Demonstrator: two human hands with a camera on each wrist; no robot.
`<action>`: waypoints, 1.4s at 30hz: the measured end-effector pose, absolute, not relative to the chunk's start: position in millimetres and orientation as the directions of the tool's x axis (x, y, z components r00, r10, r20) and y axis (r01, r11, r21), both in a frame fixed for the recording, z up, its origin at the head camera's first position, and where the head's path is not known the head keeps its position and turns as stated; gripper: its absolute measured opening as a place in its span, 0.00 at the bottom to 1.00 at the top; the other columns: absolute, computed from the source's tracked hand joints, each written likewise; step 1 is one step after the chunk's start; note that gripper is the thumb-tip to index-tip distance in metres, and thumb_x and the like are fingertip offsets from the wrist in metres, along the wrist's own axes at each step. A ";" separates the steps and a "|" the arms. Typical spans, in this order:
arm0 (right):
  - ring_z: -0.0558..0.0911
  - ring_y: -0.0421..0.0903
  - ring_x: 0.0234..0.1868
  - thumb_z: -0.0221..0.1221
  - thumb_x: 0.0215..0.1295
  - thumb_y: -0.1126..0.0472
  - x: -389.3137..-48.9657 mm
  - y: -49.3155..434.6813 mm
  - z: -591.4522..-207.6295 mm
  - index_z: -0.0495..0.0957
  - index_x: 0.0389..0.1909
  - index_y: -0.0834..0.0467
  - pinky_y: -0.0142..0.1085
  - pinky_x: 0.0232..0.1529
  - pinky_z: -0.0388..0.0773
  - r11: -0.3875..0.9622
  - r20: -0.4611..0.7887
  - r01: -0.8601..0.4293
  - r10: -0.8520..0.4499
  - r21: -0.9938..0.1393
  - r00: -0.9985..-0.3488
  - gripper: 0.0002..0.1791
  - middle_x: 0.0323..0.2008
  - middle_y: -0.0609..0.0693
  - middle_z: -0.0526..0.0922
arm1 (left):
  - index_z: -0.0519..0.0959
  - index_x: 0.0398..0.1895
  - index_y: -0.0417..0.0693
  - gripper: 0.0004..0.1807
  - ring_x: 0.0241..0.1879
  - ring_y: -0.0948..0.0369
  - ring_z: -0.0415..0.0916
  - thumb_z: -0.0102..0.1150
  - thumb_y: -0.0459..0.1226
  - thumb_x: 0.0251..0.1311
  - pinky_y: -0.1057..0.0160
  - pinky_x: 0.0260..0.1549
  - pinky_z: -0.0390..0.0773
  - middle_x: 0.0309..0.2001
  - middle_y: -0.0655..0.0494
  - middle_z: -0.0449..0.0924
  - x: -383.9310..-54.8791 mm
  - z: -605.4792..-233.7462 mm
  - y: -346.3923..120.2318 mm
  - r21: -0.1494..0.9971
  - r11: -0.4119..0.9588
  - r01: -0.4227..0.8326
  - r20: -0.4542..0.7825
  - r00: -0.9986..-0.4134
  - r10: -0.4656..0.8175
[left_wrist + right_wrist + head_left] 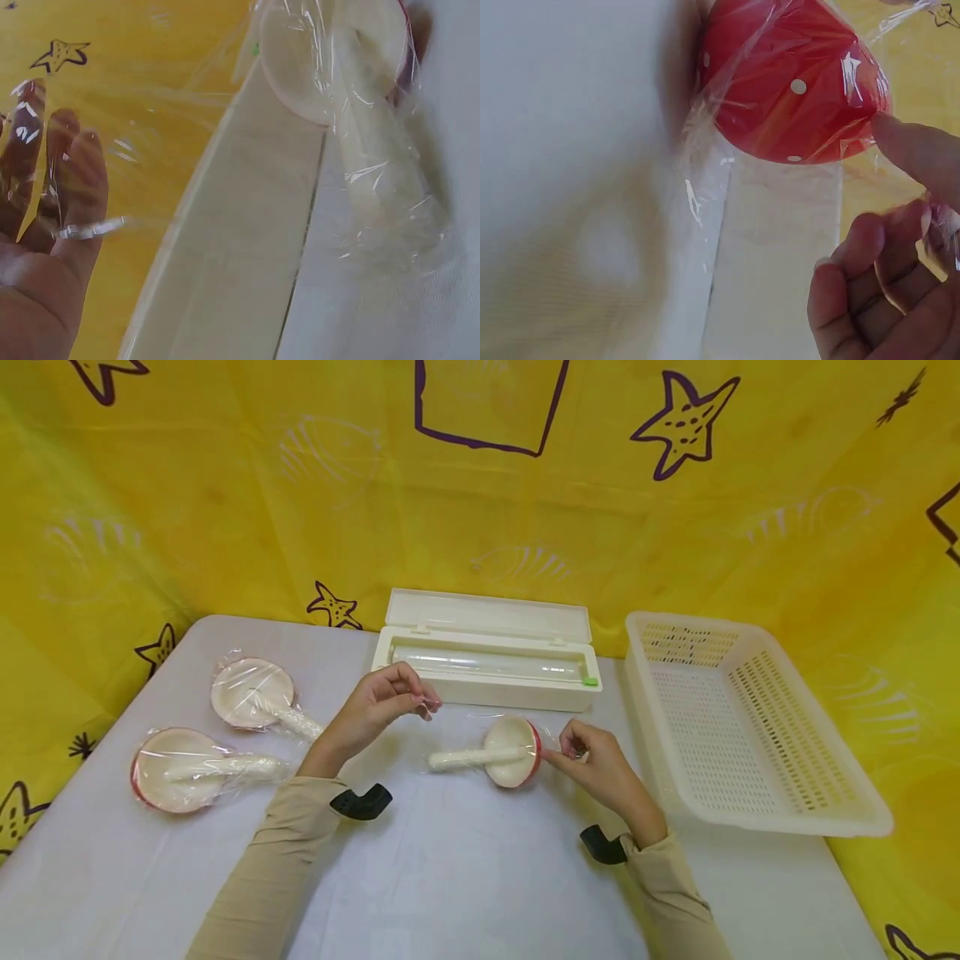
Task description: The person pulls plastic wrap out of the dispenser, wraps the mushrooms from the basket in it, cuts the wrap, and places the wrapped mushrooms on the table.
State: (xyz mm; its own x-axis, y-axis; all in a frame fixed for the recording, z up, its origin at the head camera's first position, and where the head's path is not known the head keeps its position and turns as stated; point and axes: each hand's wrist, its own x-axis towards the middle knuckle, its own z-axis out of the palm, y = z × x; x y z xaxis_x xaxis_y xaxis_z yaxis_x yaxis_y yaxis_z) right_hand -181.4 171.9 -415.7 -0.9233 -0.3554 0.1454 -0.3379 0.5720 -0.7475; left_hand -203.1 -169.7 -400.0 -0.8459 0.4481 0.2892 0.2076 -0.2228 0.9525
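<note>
A toy mushroom [506, 752] lies tilted on the table between my hands, its pale stem pointing left, with clear cling film [367, 165] about it. In the right wrist view its cap [798, 112] is red with white dots. My left hand [378, 702] is raised above and left of the mushroom and pinches an edge of the film. Beside the cap, my right hand [603, 772] holds bunched film in curled fingers, while one outstretched fingertip touches the cap. Two more film-wrapped mushrooms [251, 693] [180, 770] lie at the left.
Behind the mushroom stands a white film box [495, 693], lid up, with a roll of film [487, 663] inside and a green piece at its right end. A white plastic basket [675, 777] stands at the right. A yellow patterned cloth [480, 510] hangs behind the table.
</note>
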 end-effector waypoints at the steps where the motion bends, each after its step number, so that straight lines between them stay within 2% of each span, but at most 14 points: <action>1: 0.72 0.42 0.29 0.71 0.56 0.63 -181.1 171.8 -417.0 0.69 0.25 0.57 0.29 0.31 0.69 0.568 0.151 -0.341 -0.354 -0.749 -0.923 0.17 0.22 0.45 0.69 | 0.72 0.34 0.47 0.10 0.42 0.62 0.83 0.47 0.24 0.68 0.63 0.43 0.82 0.41 0.58 0.86 -202.8 -400.2 -169.7 0.955 -0.222 0.198 0.284 -0.830 0.480; 5: 0.73 0.38 0.26 0.69 0.59 0.66 -180.3 171.5 -421.5 0.74 0.35 0.60 0.29 0.30 0.72 0.532 0.166 -0.347 -0.358 -0.772 -0.919 0.11 0.22 0.45 0.72 | 0.73 0.34 0.47 0.10 0.45 0.61 0.83 0.47 0.24 0.68 0.63 0.43 0.82 0.46 0.59 0.87 -201.2 -400.7 -168.5 0.966 -0.206 0.158 0.253 -0.746 0.616; 8: 0.73 0.36 0.25 0.68 0.59 0.67 -180.6 171.2 -424.5 0.76 0.48 0.63 0.28 0.29 0.73 0.514 0.190 -0.373 -0.373 -0.773 -0.908 0.17 0.22 0.46 0.74 | 0.72 0.34 0.42 0.06 0.47 0.61 0.83 0.48 0.26 0.69 0.63 0.45 0.81 0.48 0.59 0.86 -200.2 -401.9 -165.6 0.975 -0.179 0.128 0.219 -0.659 0.720; 11: 0.72 0.35 0.24 0.67 0.60 0.68 -181.3 170.3 -426.7 0.75 0.57 0.64 0.27 0.28 0.72 0.521 0.206 -0.394 -0.382 -0.758 -0.901 0.24 0.22 0.47 0.73 | 0.70 0.35 0.33 0.05 0.51 0.59 0.83 0.50 0.28 0.70 0.63 0.48 0.80 0.49 0.53 0.87 -198.5 -404.1 -159.1 0.987 -0.133 0.090 0.161 -0.565 0.809; 13: 0.71 0.34 0.23 0.66 0.61 0.67 -181.4 170.0 -427.6 0.76 0.57 0.64 0.27 0.26 0.70 0.534 0.200 -0.391 -0.381 -0.750 -0.903 0.23 0.21 0.46 0.73 | 0.69 0.37 0.28 0.08 0.52 0.54 0.83 0.51 0.29 0.70 0.63 0.49 0.79 0.49 0.45 0.86 -197.1 -407.0 -153.3 0.995 -0.083 0.048 0.096 -0.509 0.855; 16: 0.71 0.34 0.23 0.65 0.63 0.65 -180.2 169.4 -427.4 0.79 0.52 0.63 0.27 0.26 0.69 0.544 0.176 -0.370 -0.376 -0.753 -0.910 0.17 0.22 0.46 0.73 | 0.72 0.41 0.26 0.09 0.53 0.49 0.82 0.53 0.30 0.70 0.61 0.52 0.79 0.49 0.34 0.83 -195.0 -412.3 -143.8 1.000 0.014 0.007 -0.010 -0.437 0.899; 20: 0.73 0.35 0.23 0.64 0.64 0.65 -179.5 169.4 -428.6 0.79 0.45 0.61 0.28 0.26 0.72 0.523 0.172 -0.374 -0.394 -0.766 -0.903 0.10 0.22 0.47 0.74 | 0.76 0.53 0.28 0.16 0.52 0.45 0.80 0.53 0.34 0.71 0.56 0.55 0.79 0.52 0.30 0.80 -192.4 -417.7 -135.7 0.993 0.118 0.018 -0.102 -0.392 0.914; 23: 0.73 0.35 0.22 0.65 0.63 0.66 -180.2 170.3 -430.1 0.77 0.45 0.59 0.29 0.25 0.73 0.496 0.194 -0.400 -0.416 -0.771 -0.889 0.11 0.22 0.47 0.74 | 0.74 0.60 0.32 0.20 0.49 0.47 0.81 0.51 0.37 0.73 0.58 0.51 0.81 0.54 0.32 0.80 -191.2 -417.5 -133.7 0.985 0.167 0.047 -0.130 -0.445 0.886; 25: 0.73 0.35 0.21 0.65 0.63 0.65 -180.0 170.5 -429.2 0.77 0.45 0.58 0.29 0.25 0.73 0.488 0.206 -0.412 -0.421 -0.770 -0.883 0.11 0.21 0.46 0.74 | 0.73 0.62 0.34 0.20 0.45 0.49 0.83 0.50 0.38 0.74 0.59 0.45 0.83 0.53 0.33 0.80 -191.7 -417.2 -132.3 0.981 0.190 0.028 -0.148 -0.523 0.839; 28: 0.73 0.36 0.21 0.64 0.65 0.62 -180.0 170.7 -428.2 0.78 0.45 0.56 0.29 0.24 0.72 0.498 0.208 -0.409 -0.409 -0.765 -0.888 0.09 0.21 0.46 0.75 | 0.74 0.58 0.37 0.17 0.33 0.57 0.82 0.49 0.37 0.74 0.62 0.31 0.84 0.44 0.33 0.81 -193.8 -420.4 -128.7 0.977 0.212 0.023 -0.143 -0.664 0.734; 31: 0.73 0.35 0.20 0.62 0.67 0.61 -180.6 170.6 -428.9 0.80 0.43 0.56 0.30 0.23 0.70 0.504 0.226 -0.408 -0.385 -0.761 -0.895 0.06 0.20 0.48 0.76 | 0.75 0.54 0.40 0.13 0.24 0.60 0.76 0.53 0.36 0.71 0.65 0.22 0.78 0.35 0.37 0.81 -194.9 -423.0 -123.6 0.963 0.265 0.052 -0.133 -0.762 0.634; 34: 0.74 0.34 0.23 0.62 0.67 0.64 -181.2 170.5 -429.4 0.81 0.41 0.56 0.29 0.25 0.73 0.508 0.298 -0.447 -0.350 -0.736 -0.888 0.04 0.22 0.49 0.80 | 0.78 0.51 0.44 0.12 0.22 0.61 0.71 0.58 0.37 0.68 0.68 0.21 0.72 0.29 0.45 0.81 -193.0 -423.4 -117.4 0.926 0.351 0.136 -0.101 -0.809 0.579; 38: 0.80 0.40 0.33 0.63 0.65 0.67 -181.7 169.7 -428.0 0.82 0.39 0.58 0.31 0.33 0.79 0.505 0.409 -0.510 -0.304 -0.697 -0.860 0.04 0.32 0.50 0.84 | 0.80 0.49 0.48 0.13 0.23 0.65 0.70 0.62 0.42 0.65 0.69 0.25 0.71 0.27 0.55 0.78 -186.8 -424.6 -106.9 0.860 0.453 0.235 -0.053 -0.842 0.537; 42: 0.85 0.49 0.43 0.61 0.68 0.67 -181.4 168.4 -428.0 0.80 0.41 0.60 0.35 0.42 0.83 0.473 0.354 -0.476 -0.326 -0.742 -0.877 0.04 0.40 0.53 0.86 | 0.80 0.47 0.50 0.13 0.22 0.66 0.69 0.65 0.45 0.62 0.69 0.25 0.71 0.25 0.61 0.76 -179.3 -425.8 -95.0 0.807 0.527 0.264 -0.031 -0.874 0.485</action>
State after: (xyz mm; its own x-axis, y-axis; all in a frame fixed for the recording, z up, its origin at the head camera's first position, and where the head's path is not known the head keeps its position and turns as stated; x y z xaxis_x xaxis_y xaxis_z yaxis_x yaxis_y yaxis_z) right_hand -181.4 168.4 -428.0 -0.8765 -0.3262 0.3540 -0.4756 0.4730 -0.7417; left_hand -179.3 -95.0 -425.8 -0.8738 0.4853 -0.0309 0.2644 0.5275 0.8074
